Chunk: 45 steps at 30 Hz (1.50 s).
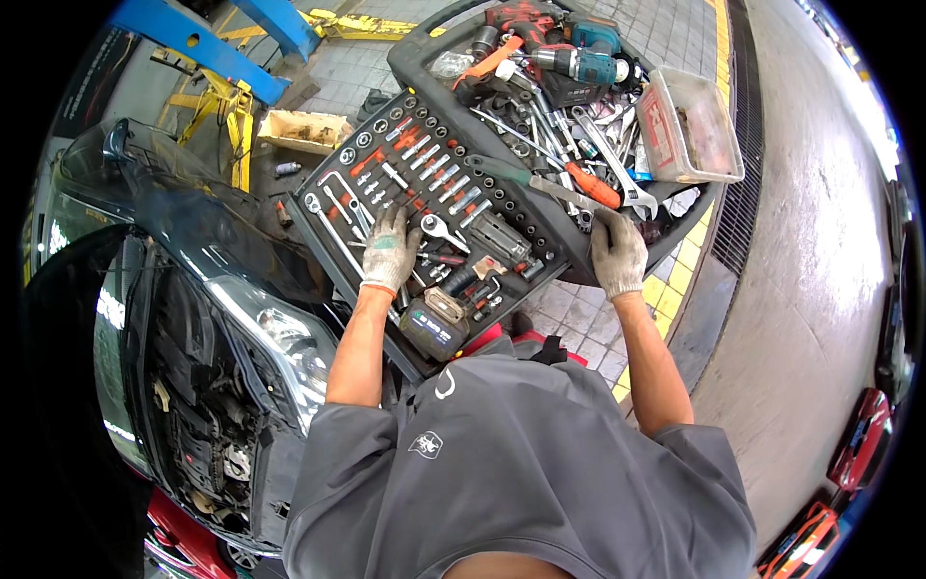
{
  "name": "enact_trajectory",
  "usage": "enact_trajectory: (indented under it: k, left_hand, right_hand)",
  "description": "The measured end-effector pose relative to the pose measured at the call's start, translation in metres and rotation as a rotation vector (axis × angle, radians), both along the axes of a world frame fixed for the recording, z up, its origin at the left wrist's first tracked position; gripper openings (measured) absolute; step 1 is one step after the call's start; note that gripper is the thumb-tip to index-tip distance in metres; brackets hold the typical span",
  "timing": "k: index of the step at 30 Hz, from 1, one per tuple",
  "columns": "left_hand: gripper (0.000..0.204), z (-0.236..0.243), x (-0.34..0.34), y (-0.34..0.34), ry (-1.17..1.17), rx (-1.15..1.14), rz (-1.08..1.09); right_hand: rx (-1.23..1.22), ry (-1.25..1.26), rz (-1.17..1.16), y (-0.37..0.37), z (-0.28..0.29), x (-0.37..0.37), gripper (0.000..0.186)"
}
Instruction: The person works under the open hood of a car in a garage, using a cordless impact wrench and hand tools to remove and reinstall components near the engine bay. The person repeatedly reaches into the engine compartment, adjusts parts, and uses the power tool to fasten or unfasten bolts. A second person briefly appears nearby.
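My left hand (390, 253), in a pale work glove, reaches over a black socket-set tray (340, 259) with its fingers stretched forward and holding nothing I can see. Beside its fingers lies a ratchet (436, 227) with a round chrome head; rows of sockets (453, 183) sit farther up. My right hand (618, 256), gloved too, rests at the near rim of the tool bin, its fingers laid forward and partly hidden. Close to them are an adjustable wrench (637, 200), an orange-handled screwdriver (592, 185) and the flat metal blade (569, 196) of a green-handled tool.
The bin holds several loose wrenches and a teal cordless drill (579, 65). A clear plastic box (687, 130) stands on its right side. A battery-powered tool (434, 323) lies at the tray's near end. To the left is a dark car (222, 241) with its engine bay exposed.
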State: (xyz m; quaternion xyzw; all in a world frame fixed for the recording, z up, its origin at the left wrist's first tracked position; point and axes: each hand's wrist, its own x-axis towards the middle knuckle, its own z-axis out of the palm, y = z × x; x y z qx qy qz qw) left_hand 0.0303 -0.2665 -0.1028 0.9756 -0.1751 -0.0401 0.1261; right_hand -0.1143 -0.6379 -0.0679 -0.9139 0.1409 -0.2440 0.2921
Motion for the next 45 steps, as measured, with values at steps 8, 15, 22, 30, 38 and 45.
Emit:
enact_trajectory:
  k: [8,15,22,30,38,45]
  left_hand:
    - [0.054,0.002,-0.015,-0.008,0.054,-0.025,0.030]
    - [0.053,0.010,-0.021,-0.010,-0.016,-0.133,0.070]
    - [0.047,0.042,-0.127,0.033,-0.168,-0.302,0.426]
    - [0.041,0.007,-0.273,0.089,-0.353,-0.262,0.728]
    - [0.042,-0.010,-0.382,0.099,-0.174,-0.166,0.879]
    - [0.041,-0.025,-0.416,0.159,-0.317,-0.093,1.051]
  right_hand:
    - [-0.078,0.033,0.001,-0.004,-0.007,0.000,0.018]
    - [0.088,0.062,0.042,-0.026,-0.032,-0.005,0.031]
    - [0.057,0.099,0.097,-0.040,-0.035,0.005,0.036]
    - [-0.003,0.118,0.127,-0.030,-0.019,0.006,0.040]
    - [0.012,0.088,0.155,-0.041,-0.026,0.010,0.040]
    - [0.247,-0.041,0.209,0.028,0.004,0.011,0.042]
